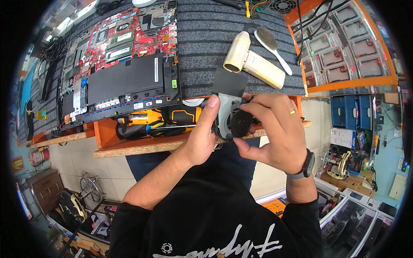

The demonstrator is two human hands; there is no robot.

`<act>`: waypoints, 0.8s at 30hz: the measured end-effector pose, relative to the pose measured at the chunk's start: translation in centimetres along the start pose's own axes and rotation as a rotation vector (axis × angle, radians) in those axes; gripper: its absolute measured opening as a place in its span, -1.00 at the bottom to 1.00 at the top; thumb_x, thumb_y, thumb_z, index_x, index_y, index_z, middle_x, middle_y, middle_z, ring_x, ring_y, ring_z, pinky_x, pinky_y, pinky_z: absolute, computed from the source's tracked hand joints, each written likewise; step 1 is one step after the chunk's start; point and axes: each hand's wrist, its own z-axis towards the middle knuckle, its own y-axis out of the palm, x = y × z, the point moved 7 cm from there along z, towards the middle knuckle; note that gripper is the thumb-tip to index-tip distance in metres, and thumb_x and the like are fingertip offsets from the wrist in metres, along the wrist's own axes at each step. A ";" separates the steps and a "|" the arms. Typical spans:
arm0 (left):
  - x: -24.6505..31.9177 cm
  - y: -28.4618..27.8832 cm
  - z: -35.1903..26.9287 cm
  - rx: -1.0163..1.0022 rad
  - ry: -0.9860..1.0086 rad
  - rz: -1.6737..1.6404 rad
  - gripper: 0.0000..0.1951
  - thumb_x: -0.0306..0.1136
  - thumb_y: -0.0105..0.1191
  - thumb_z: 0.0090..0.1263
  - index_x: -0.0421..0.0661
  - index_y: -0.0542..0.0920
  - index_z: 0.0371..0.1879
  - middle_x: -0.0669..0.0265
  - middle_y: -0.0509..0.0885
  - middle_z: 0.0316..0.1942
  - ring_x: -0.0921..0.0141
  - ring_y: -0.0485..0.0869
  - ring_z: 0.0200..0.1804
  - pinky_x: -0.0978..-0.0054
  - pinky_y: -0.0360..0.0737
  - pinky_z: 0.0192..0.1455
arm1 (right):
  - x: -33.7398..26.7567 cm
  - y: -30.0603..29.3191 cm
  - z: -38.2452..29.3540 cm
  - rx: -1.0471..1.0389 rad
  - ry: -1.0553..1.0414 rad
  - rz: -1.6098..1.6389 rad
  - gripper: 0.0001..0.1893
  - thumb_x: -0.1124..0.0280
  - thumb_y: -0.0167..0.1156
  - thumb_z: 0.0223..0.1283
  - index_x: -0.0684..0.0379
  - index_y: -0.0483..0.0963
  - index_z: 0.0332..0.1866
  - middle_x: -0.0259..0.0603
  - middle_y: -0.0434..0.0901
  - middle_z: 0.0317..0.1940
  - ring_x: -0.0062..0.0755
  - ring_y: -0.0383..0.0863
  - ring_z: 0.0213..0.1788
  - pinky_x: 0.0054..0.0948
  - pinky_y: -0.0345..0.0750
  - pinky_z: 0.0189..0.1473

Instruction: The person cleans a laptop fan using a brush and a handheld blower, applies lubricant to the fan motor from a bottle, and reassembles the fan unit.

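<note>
In front of my body, my left hand (200, 138) grips the grey frame of a laptop blower fan (223, 108), thumb along its near side. A black flexible flap (229, 83) extends from the frame's far end. My right hand (279, 132) holds the round black fan impeller (242, 124) between the thumb and fingers, against the frame's opening; whether the two are joined cannot be told. To the left lies an opened laptop base (176, 93) with a red motherboard (93, 61), two memory modules (121, 39) and a black battery (125, 79).
A cream handheld blower (263, 69) and a white-handled brush (274, 48) lie on the ribbed grey mat (200, 42). Below the bench edge, an open drawer (138, 150) holds a yellow-and-black power tool (146, 116). An orange-framed case (347, 84) stands to the right.
</note>
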 end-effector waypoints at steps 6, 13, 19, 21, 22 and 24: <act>0.3 -0.2 0.2 -0.008 0.010 -0.202 -0.24 0.22 -0.60 0.64 -0.25 0.32 0.36 -0.01 0.63 0.04 0.20 0.74 0.01 0.30 0.69 0.14 | 2.2 -2.4 -1.2 0.104 0.157 0.236 -0.40 0.27 0.56 -0.22 0.20 0.56 0.04 -0.15 0.57 -0.05 -0.28 0.59 -0.13 -0.43 0.49 -0.10; -0.3 -0.4 0.3 -0.040 -0.081 -0.315 -0.06 0.41 -0.64 0.50 -0.29 0.32 0.36 -0.14 0.59 0.11 0.06 0.73 -0.02 0.21 0.74 -0.10 | 5.6 0.8 -5.4 0.243 0.492 1.315 -0.19 0.07 0.42 0.04 0.49 0.36 0.28 0.01 0.56 -0.03 -0.34 0.61 -0.12 -0.45 0.58 -0.14; -0.7 -0.3 0.4 -0.054 -0.055 -0.367 -0.07 0.42 -0.59 0.49 -0.30 0.33 0.34 -0.13 0.61 0.10 0.12 0.70 0.02 0.22 0.74 -0.12 | 5.1 4.2 -7.2 0.367 0.474 2.148 -0.11 -0.04 0.28 0.11 0.37 0.21 0.43 0.17 0.48 -0.01 -0.18 0.60 -0.08 -0.35 0.60 -0.19; -0.4 -0.4 0.3 -0.046 -0.035 -0.319 -0.08 0.42 -0.59 0.50 -0.29 0.33 0.34 -0.11 0.61 0.10 0.11 0.71 0.02 0.24 0.74 -0.14 | 4.7 4.6 -6.8 0.343 0.398 2.303 -0.16 -0.04 0.22 0.16 0.33 0.23 0.43 0.17 0.45 0.01 -0.18 0.58 -0.03 -0.35 0.59 -0.17; -0.2 -0.4 0.3 -0.052 -0.016 -0.308 -0.08 0.42 -0.58 0.50 -0.28 0.34 0.34 -0.09 0.61 0.10 0.11 0.71 0.01 0.26 0.73 -0.16 | 4.6 4.9 -6.8 0.317 0.353 2.327 -0.18 -0.05 0.18 0.19 0.33 0.24 0.42 0.18 0.43 0.04 -0.18 0.57 0.00 -0.34 0.60 -0.16; -0.1 -0.2 0.3 -0.071 0.005 -0.316 -0.09 0.39 -0.62 0.51 -0.29 0.33 0.35 -0.11 0.62 0.09 0.13 0.70 0.00 0.29 0.73 -0.14 | 4.5 5.0 -6.8 0.303 0.328 2.370 -0.20 -0.04 0.18 0.19 0.32 0.24 0.42 0.16 0.44 0.04 -0.18 0.57 0.00 -0.32 0.61 -0.15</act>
